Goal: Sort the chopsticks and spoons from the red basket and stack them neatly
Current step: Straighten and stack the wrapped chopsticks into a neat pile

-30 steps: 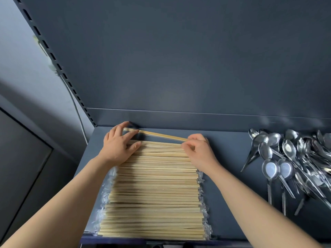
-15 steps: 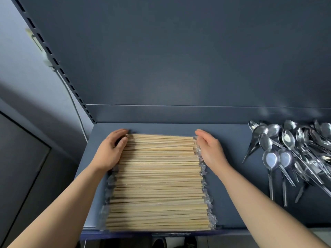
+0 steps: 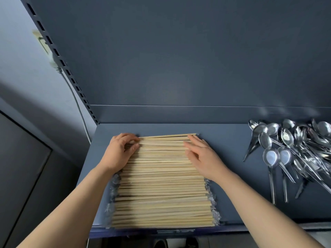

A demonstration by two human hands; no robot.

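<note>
Though uncountable, one chopstick stack (image 3: 161, 194), one spoon heap (image 3: 295, 145); left hand (image 3: 120, 152), right hand (image 3: 204, 158), each grip released.

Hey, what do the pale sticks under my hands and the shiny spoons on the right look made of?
Pale tan chopsticks: likely bare wood or bamboo, matte, with faint grain streaks. Shiny silver spoons: probably polished stainless steel; their bowls mirror the light.

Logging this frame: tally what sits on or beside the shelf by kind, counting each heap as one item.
Stack of wooden chopsticks: 1
Pile of metal spoons: 1
Clear plastic wrap under the chopsticks: 1
White plug with cable: 1
Total: 4
Single chopsticks and spoons are too many and too overlapped to count.
</note>
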